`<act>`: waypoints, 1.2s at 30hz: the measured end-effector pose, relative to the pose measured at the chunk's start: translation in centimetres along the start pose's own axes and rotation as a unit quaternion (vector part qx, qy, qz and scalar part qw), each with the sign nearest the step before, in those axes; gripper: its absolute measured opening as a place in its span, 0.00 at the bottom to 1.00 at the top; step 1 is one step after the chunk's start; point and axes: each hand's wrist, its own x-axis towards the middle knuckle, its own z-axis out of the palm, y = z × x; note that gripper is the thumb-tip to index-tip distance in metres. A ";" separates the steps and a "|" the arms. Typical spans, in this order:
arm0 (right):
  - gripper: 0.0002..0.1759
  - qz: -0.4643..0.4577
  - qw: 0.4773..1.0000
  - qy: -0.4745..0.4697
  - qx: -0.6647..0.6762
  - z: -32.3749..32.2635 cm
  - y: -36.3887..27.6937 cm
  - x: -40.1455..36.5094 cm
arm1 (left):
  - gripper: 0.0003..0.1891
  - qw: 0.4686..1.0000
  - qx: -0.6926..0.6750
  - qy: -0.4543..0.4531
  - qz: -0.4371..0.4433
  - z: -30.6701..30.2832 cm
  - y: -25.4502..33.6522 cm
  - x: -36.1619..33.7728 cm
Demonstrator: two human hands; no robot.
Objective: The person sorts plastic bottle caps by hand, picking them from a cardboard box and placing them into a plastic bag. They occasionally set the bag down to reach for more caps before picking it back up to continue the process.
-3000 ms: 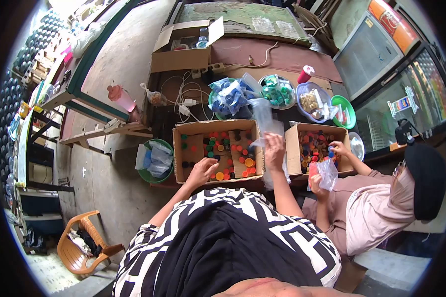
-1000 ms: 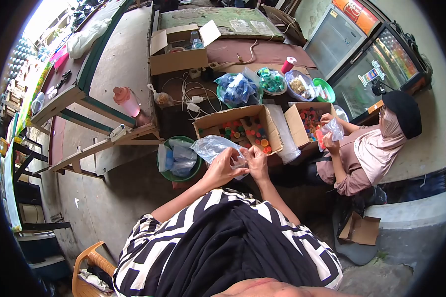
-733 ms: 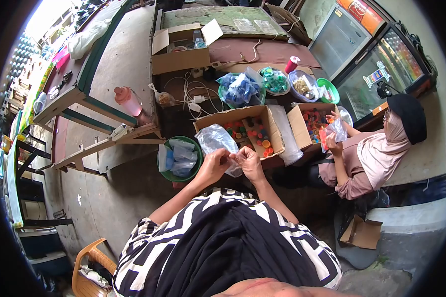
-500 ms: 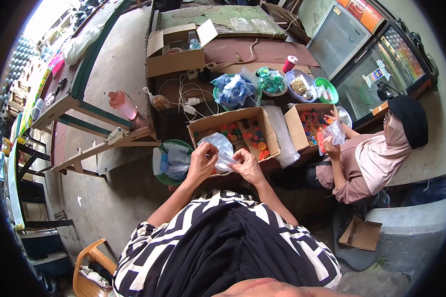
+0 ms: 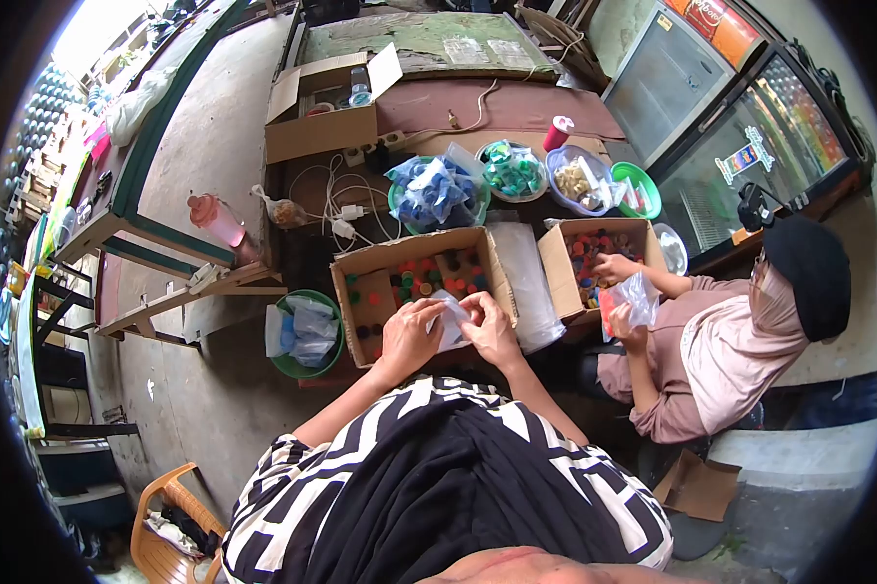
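plastic bag (image 5: 451, 329), pinched by my left hand (image 5: 409, 337) and right hand (image 5: 491, 331) at the cardboard box (image 5: 502, 275), seemingly so the coloured caps (image 5: 406, 279) lie close.

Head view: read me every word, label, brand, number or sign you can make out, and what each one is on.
No text is readable with certainty.
Orange-red header above the grey-doored cooler: white lettering, too blurred.
Sticker on the glass-doored cooler: too small.
Pale sheets on the green board: nothing legible.
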 end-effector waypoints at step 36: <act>0.16 -0.072 0.953 -0.214 -0.204 3.8 12.9 8.0 | 0.21 0.906 0.058 0.400 -0.124 -16.9 -3.3 -1.9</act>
